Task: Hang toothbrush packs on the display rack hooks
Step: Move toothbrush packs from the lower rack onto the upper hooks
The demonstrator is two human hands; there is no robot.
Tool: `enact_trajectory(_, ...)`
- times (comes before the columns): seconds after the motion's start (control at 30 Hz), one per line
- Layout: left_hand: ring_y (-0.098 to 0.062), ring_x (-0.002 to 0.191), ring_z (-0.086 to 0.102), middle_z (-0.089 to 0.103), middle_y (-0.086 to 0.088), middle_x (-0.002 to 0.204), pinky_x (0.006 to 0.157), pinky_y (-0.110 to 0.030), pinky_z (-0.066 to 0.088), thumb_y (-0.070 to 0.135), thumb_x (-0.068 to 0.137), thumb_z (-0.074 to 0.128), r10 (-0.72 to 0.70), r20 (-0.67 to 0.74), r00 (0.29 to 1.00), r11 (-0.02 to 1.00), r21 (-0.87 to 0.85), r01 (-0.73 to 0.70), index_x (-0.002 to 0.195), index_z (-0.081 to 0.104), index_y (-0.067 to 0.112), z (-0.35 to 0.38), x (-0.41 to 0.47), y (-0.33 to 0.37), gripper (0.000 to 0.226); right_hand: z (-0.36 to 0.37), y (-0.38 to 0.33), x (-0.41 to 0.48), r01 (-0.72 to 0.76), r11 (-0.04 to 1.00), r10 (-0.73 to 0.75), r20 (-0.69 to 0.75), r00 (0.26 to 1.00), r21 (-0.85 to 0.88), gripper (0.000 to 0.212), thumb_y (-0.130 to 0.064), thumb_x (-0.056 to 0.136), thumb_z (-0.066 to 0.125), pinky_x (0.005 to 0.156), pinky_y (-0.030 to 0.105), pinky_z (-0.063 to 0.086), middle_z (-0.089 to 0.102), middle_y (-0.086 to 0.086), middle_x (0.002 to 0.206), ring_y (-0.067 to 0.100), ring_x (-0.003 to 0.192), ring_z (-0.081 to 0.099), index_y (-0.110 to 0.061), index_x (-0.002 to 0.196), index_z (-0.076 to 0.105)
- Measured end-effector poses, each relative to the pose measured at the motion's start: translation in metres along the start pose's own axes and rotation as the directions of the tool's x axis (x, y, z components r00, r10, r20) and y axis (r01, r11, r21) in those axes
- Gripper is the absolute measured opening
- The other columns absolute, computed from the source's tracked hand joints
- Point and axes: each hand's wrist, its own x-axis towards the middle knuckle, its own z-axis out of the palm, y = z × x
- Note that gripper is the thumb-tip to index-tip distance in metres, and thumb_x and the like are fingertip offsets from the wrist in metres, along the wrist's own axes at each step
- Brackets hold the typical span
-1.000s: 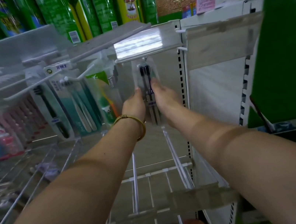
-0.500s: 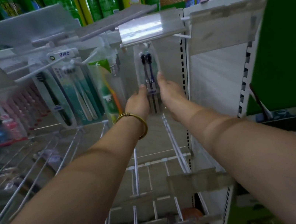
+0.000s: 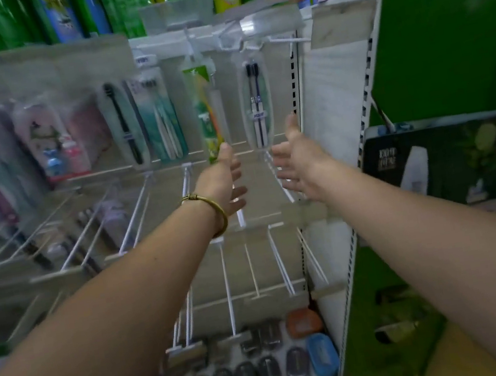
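Head view: a clear toothbrush pack point(image 3: 257, 105) holding two dark brushes hangs from the rightmost hook point(image 3: 253, 44) of the display rack point(image 3: 281, 91). Just below it, the left hand point(image 3: 223, 182) and right hand point(image 3: 296, 160) hover clear of it, each grip spread wide and empty. The pack looks light, thin and slick (blister plastic, probably bendy), so pinching its side edges seems safest.
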Motion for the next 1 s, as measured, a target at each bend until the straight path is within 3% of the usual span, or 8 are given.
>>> enact_trajectory(0.07,-0.030,0.120,0.057,0.052,-0.003,0.147,0.106,-0.048,0.044,0.060,0.101,0.032,0.007,0.001,1.000,1.000,-0.016,-0.007,0.140,0.052,0.014,-0.019,-0.031,-0.014,0.064,0.013,0.006,-0.035,-0.003,0.999,0.005,-0.040,0.999,0.033,0.087,-0.077,0.092,0.018,0.091,0.038,0.051,0.064,0.007,0.116,0.022,0.089,0.061,-0.009,0.129,0.059)
enact_trajectory(0.1,-0.032,0.122,0.056,0.051,-0.004,0.147,0.107,-0.049,0.044,0.060,0.101,0.032,0.005,0.001,1.000,1.000,-0.029,-0.005,0.140,0.052,0.014,-0.029,-0.047,-0.022,0.064,0.019,0.011,-0.052,-0.012,0.999,0.014,-0.040,0.999,0.053,0.086,-0.075,0.093,0.020,0.082,0.035,0.051,0.065,0.006,0.112,0.021,0.083,0.059,-0.007,0.128,0.058)
enact_trajectory(0.13,-0.033,0.123,0.056,0.051,-0.005,0.147,0.108,-0.051,0.043,0.060,0.101,0.033,0.001,0.001,1.000,0.999,-0.045,-0.001,0.140,0.052,0.014,-0.040,-0.062,-0.029,0.064,0.026,0.016,-0.068,-0.021,0.997,0.023,-0.018,1.000,0.068,0.086,-0.075,0.094,0.021,0.085,0.036,0.050,0.064,0.008,0.115,0.024,0.091,0.060,-0.007,0.132,0.057)
enact_trajectory(0.2,-0.034,0.123,0.056,0.051,-0.005,0.148,0.106,-0.051,0.045,0.061,0.101,0.034,-0.012,-0.001,1.000,0.997,-0.078,0.012,0.141,0.051,0.014,-0.062,-0.090,-0.044,0.064,0.040,0.026,-0.102,-0.036,0.996,0.031,0.066,0.997,0.078,0.088,-0.075,0.093,0.020,0.107,0.044,0.043,0.055,0.013,0.140,0.031,0.124,0.055,-0.007,0.142,0.048)
enact_trajectory(0.27,-0.033,0.119,0.059,0.053,-0.005,0.146,0.102,-0.049,0.048,0.061,0.100,0.034,-0.031,-0.008,0.999,0.995,-0.096,0.030,0.139,0.053,0.014,-0.084,-0.116,-0.057,0.064,0.057,0.036,-0.132,-0.052,0.995,0.041,0.135,0.990,0.079,0.090,-0.075,0.093,0.018,0.114,0.049,0.037,0.046,0.015,0.150,0.034,0.136,0.046,-0.007,0.146,0.043)
enact_trajectory(0.6,-0.032,0.114,0.062,0.056,-0.005,0.142,0.097,-0.048,0.051,0.059,0.101,0.036,-0.117,-0.191,0.975,0.988,-0.120,0.095,0.135,0.056,0.015,-0.204,-0.190,-0.109,0.060,0.167,0.086,-0.206,-0.166,0.986,0.157,0.309,0.938,0.004,0.083,-0.070,0.097,0.020,0.113,0.049,0.038,0.047,0.016,0.149,0.034,0.135,0.047,-0.008,0.147,0.043)
enact_trajectory(1.0,-0.031,0.122,0.057,0.050,-0.008,0.148,0.105,-0.048,0.045,0.053,0.104,0.035,-0.150,-0.362,0.920,0.975,-0.211,0.076,0.146,0.046,0.013,-0.322,-0.174,-0.147,0.059,0.307,0.146,-0.175,-0.226,0.971,0.238,0.429,0.871,-0.079,0.080,-0.073,0.094,0.025,0.111,0.048,0.041,0.050,0.011,0.147,0.030,0.131,0.051,-0.015,0.147,0.045)
